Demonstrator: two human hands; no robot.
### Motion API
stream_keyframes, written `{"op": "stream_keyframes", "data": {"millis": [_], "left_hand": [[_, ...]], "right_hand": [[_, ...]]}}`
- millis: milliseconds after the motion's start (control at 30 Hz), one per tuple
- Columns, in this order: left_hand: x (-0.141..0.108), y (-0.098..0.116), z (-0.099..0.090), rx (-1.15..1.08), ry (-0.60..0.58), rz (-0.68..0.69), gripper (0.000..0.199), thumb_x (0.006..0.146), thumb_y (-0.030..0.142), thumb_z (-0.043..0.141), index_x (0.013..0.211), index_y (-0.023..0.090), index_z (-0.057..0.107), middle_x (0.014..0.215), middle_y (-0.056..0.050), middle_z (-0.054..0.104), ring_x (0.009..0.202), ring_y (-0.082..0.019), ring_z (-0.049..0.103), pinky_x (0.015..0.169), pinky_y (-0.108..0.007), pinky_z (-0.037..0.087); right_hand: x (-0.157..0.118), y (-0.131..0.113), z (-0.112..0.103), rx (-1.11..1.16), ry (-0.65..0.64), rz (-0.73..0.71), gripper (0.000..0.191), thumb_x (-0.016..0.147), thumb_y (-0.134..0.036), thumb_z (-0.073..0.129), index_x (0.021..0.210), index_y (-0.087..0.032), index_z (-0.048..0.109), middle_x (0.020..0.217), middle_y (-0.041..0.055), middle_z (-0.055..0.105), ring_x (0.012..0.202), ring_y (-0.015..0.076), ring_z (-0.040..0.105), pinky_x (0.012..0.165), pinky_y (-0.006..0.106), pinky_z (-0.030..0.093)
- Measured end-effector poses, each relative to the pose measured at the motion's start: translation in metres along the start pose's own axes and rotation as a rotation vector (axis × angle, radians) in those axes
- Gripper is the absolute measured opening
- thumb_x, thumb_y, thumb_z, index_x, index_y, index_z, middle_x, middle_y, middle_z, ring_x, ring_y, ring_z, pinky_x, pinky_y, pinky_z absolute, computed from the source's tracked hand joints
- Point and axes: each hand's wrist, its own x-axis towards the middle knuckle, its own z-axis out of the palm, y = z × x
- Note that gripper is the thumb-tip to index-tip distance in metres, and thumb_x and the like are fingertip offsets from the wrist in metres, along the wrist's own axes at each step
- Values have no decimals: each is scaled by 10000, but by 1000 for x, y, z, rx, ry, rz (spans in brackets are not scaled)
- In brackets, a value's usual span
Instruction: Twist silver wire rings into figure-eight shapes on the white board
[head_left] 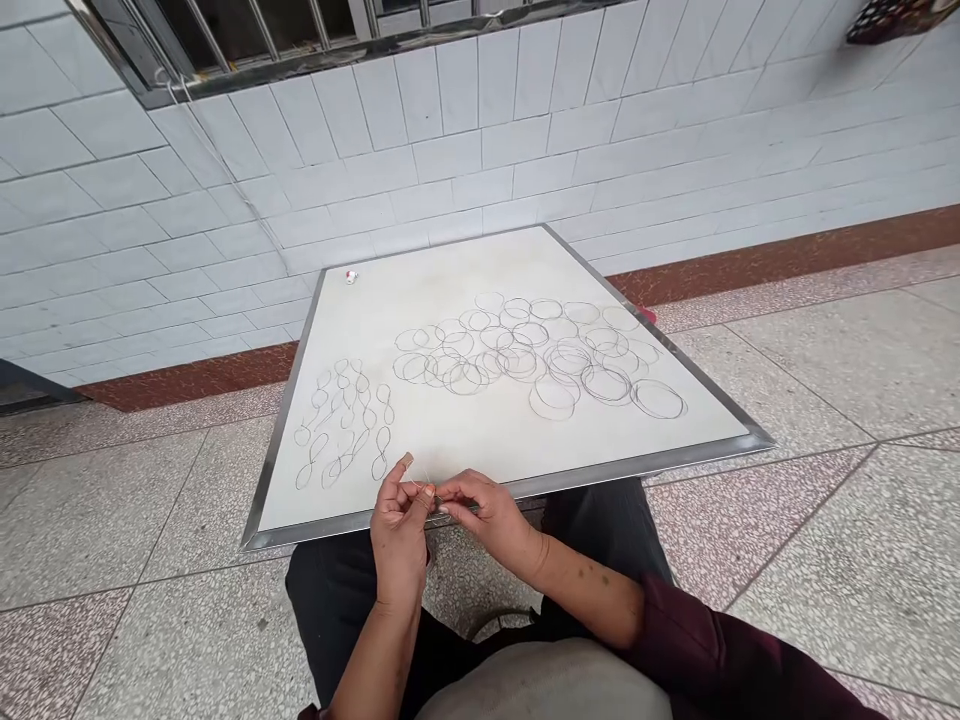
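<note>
Wire (pixel 439 499): between both hands at the near table (pixel 465 258) edge; mostly hidden by fingers, long axis unclear.
Left hand (pixel 401 520): thumb and finger pinching wire, index raised.
Right hand (pixel 486 508): fingertips closed on wire.
Twisted loops (pixel 383 437): left side, several pointing away from the person.
Round loops (pixel 606 383): centre to right, overlapping.
Small item (pixel 351 277): far left corner, red-white, markings too small to read.

This looks like a tiled space with speckled stone floor (pixel 810 530), white wall tiles (pixel 517 150) and metal window bars (pixel 262 30); exact kind is unclear.
</note>
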Motion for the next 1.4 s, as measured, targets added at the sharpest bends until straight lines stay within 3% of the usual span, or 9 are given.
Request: {"op": "stream_keyframes", "data": {"millis": [233,700,833,1000,1200,1400], "left_hand": [[-5,6,-3,31,-76,0,571,752,301,752,1288,210,576,687,46,599,676,-126,572,778,-281,479],[-1,1,-15,63,-73,-51,710,734,331,755,1357,191,444,666,62,594,661,-137,587,753,-296,478],[8,1,-23,169,-79,-44,820,726,329,753,1422,186,345,656,68,594,619,-133,567,669,-267,450],[20,2,-31,287,-110,-33,860,740,316,736,1467,175,298,705,37,646,630,-138,570,678,-282,456],[30,5,-32,316,-146,-60,837,736,339,744,1455,186,344,704,37,659,610,-129,557,631,-257,427],[42,6,-30,331,-168,-80,805,733,345,743,1432,172,383,732,18,691,642,-139,585,649,-261,432]], "right_hand": [[1,-8,-4,86,-11,82,105,833,-308,680,902,-230,673,863,28,662,788,172,634,751,328,521],[4,-3,6,84,-87,188,104,807,-270,632,880,-196,618,798,14,676,747,159,638,720,303,510],[14,0,1,-8,-85,191,126,843,-298,596,914,-194,609,832,26,661,781,169,620,748,315,495],[32,7,-1,-28,-96,220,144,881,-298,553,952,-201,633,875,29,658,835,173,604,754,306,475],[49,15,5,55,-182,268,146,852,-324,612,935,-213,658,862,1,659,795,152,583,709,270,453],[61,14,8,143,-206,336,146,847,-335,600,859,-195,635,702,-27,601,677,123,552,620,239,433]]}}
